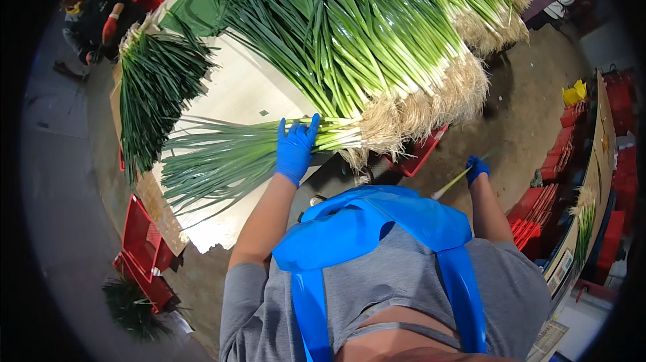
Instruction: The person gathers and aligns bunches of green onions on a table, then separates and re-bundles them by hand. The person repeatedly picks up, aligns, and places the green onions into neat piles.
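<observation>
Floor [531,110]: brown, hard-looking. Pale table [259,86] w/ heap of green onions [377,46], roots to R. Red crates [138,227] nearby. Loose bunch [232,150] at near side: prob. light, bendy, leaves slick; best grip firm white ends. My L hand [295,150] spreads wide on it; R hand [477,168] pinches one stalk [453,183].

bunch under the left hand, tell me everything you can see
The bunch looks like long green onions, lying crosswise, mostly over the pale board. Its slim green leaves fan out to the left; stems whiten rightward into shaggy straw-coloured roots beside the bigger pile. The blue-gloved left hand lies across it.
</observation>
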Demonstrator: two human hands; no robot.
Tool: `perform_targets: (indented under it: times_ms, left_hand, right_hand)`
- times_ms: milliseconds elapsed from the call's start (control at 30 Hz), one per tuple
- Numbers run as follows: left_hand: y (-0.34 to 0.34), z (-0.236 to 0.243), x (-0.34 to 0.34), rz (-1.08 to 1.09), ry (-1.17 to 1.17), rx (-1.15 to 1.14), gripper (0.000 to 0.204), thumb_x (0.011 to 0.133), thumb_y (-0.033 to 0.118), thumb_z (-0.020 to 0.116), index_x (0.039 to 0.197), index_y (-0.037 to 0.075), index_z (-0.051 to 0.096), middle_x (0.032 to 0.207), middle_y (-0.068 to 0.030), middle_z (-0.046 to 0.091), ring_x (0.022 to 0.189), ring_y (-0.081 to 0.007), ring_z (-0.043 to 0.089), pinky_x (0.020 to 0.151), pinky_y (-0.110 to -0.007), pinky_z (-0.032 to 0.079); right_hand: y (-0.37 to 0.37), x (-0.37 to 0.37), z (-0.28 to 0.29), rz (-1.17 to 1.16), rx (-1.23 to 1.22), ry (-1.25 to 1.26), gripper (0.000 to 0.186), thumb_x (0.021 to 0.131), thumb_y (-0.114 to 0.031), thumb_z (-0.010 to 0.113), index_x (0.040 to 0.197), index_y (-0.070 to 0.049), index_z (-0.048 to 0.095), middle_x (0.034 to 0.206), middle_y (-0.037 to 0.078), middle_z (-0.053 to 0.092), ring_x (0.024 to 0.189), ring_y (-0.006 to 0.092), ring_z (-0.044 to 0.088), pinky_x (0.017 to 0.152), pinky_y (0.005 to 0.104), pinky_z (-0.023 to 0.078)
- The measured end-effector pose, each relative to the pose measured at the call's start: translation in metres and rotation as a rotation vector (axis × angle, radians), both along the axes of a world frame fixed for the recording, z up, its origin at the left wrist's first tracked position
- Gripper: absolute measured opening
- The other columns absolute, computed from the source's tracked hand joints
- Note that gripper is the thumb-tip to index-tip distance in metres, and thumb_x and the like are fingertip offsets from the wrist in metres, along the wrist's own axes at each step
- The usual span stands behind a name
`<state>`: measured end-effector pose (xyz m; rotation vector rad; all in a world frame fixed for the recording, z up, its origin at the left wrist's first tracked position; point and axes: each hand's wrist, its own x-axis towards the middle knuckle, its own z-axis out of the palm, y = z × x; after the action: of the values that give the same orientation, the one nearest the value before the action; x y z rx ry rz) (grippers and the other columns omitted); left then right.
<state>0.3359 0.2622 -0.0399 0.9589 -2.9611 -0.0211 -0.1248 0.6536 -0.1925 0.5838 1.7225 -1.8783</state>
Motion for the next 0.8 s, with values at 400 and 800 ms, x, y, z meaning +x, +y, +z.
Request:
perform_targets:
  times_ms: [400,800]
  left_hand:
    - [-0.001,-0.001,0.040,-0.014,0.154,-0.190,0.060,0.069,0.004,0.055,0.125,0.025,0.043,0.102,-0.0052,0.054,0.102,-0.0233,0.050,0.099,-0.052,0.025]
    - [0.080,0.009,0.077,0.539,0.639,-0.002,0.062,0.070,0.023,0.069,0.125,0.010,0.044,0.123,-0.0146,0.043,0.113,-0.0336,0.040,0.093,-0.043,0.032]
  right_hand:
    - [-0.182,0.145,0.240,1.635,0.133,0.081,0.038,0.086,-0.027,0.052,0.119,-0.008,0.051,0.108,0.004,0.058,0.095,0.0149,0.055,0.082,0.0298,0.044]
    - [-0.336,0.310,0.197,2.185,0.705,1.649,0.113,0.056,-0.052,0.073,0.138,-0.008,0.010,0.125,0.020,0.040,0.109,0.0350,0.044,0.093,0.0426,0.034]
